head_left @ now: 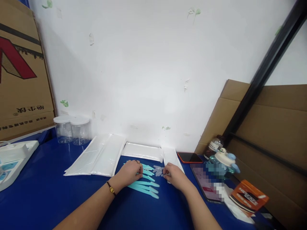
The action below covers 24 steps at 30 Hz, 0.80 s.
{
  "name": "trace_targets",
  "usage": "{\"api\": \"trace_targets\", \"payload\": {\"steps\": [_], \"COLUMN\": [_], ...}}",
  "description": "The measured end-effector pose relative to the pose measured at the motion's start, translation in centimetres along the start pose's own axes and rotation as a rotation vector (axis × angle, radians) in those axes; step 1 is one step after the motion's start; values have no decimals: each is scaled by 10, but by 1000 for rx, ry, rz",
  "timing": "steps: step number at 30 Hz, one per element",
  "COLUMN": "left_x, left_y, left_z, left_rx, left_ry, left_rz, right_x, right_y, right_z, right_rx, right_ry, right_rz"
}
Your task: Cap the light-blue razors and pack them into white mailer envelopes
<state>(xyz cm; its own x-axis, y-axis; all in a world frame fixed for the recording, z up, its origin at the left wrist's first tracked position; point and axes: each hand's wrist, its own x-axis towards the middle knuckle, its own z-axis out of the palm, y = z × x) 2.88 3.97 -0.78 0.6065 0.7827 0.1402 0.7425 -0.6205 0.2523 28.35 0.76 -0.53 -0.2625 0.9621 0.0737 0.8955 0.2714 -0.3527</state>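
Slim teal eyebrow razors [144,187] lie in a loose fan on the blue tabletop, several of them side by side. My left hand [131,172] is over their left ends, with fingers curled and closed around one teal handle; its grip is partly hidden. Just right of the razors sits a small cluster of translucent caps [157,170]. At the cluster's right edge my right hand [174,174] has its thumb and fingertips pinched together, seemingly on one clear cap. That piece is small and mostly covered by the fingers.
White padded envelopes [105,156] lie left, with another white packet [141,151] along the wall. Clear jars [81,131] and a power strip [20,166] stand left. On the right are phones [190,157], a teal bottle [219,163] and an orange box [249,198].
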Motion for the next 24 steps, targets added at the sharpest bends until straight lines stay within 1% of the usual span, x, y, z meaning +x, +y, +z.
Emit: {"api": "trace_targets", "payload": {"steps": [5, 9, 12, 19, 24], "left_x": [1, 1, 0, -1, -2], "left_y": [-1, 0, 2, 9, 7], "left_z": [0, 0, 1, 0, -1], "left_rx": [11, -3, -21, -71, -70], "left_ry": [-9, -10, -2, -4, -27], "left_rz": [-6, -4, 18, 54, 40], "right_x": [-1, 0, 2, 2, 0], "right_y": [-2, -3, -4, -16, -18], "right_z": [4, 12, 17, 19, 16], "right_rx": [155, 362, 478, 500, 476], "right_ry": [-28, -90, -96, -72, -57], "right_rz": [-37, -34, -46, -50, -69]}}
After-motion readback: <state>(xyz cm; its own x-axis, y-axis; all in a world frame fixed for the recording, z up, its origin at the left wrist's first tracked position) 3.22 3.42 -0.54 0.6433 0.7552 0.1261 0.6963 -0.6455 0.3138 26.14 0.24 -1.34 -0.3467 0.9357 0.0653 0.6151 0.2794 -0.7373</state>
